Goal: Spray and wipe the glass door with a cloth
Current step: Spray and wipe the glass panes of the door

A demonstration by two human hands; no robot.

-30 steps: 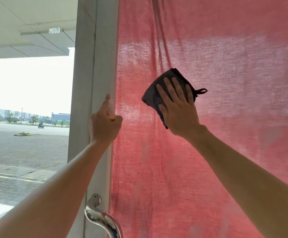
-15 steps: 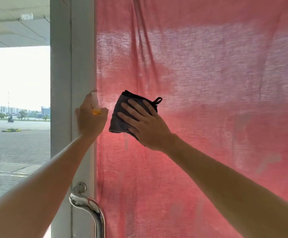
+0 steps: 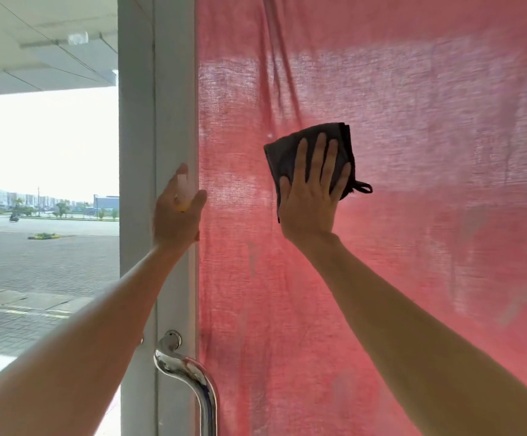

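Note:
The glass door [image 3: 428, 278] fills the right of the view, with a red curtain hanging behind the pane. A dark grey folded cloth [image 3: 284, 152] lies flat against the glass at mid height. My right hand [image 3: 311, 196] presses it to the pane with fingers spread and pointing up. My left hand [image 3: 177, 212] is raised at the door's white frame and grips a small translucent spray bottle [image 3: 183, 188], mostly hidden in the fist.
The white door frame [image 3: 136, 152] runs top to bottom left of the glass. A chrome pull handle [image 3: 193, 376] sits low on the frame. Beyond the open gap at left lies a paved street with distant buildings.
My right hand slid the cloth down-left toward the frame, then back right and up. My left hand with the bottle stayed at the frame.

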